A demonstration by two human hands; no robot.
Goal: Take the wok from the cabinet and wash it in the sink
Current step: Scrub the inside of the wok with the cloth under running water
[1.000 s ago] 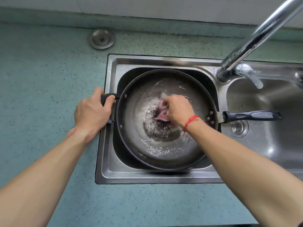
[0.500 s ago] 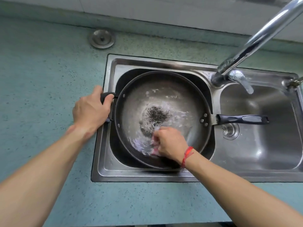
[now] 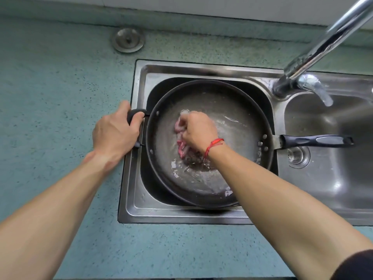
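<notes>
At the left basin of the sink (image 3: 131,199), wok (image 3: 238,122) sits wet inside, long handle (image 3: 314,140) reaching over the right basin. Left hand (image 3: 115,132) grasps the side handle (image 3: 135,115); right hand (image 3: 198,131) clenches a pink cloth (image 3: 181,147) against the wok floor. Risk, as I judge it: wet grip slips under hard scrubbing, wok rocks or skids, water slops onto the counter (image 3: 60,77); dark specks (image 3: 193,159) by the wrist could be missed.

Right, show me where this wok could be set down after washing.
The left basin is crowded: wok, left hand, right hand, cloth. Bare counter lies left of the sink, below the round metal cap. The right basin is free except its drain and the long handle overhanging it.
</notes>
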